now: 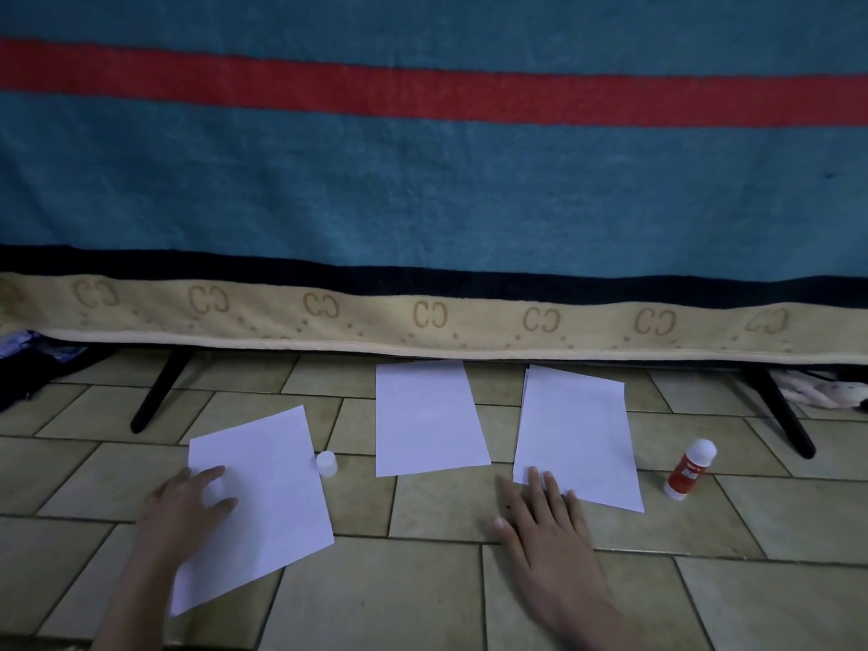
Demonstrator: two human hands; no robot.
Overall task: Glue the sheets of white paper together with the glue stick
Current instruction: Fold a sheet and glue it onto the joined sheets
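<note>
Three lots of white paper lie on the tiled floor. My left hand [188, 502] rests with relaxed fingers on the left sheet [272, 500], near its left edge. The middle sheet [425, 418] lies untouched. My right hand [547, 514] lies flat, its fingertips touching the near left corner of the right stack [580, 429], which shows a second sheet's edge underneath. A red and white glue stick [689, 469] lies on the floor right of that stack. A small white cap [326, 463] stands between the left and middle sheets.
A teal blanket [422, 180] with a red stripe and a beige border hangs down over a frame behind the sheets. Black legs [157, 392] [782, 413] slant onto the tiled floor [422, 594]. Dark things [28, 368] and pale cloth [817, 392] lie under the frame's ends.
</note>
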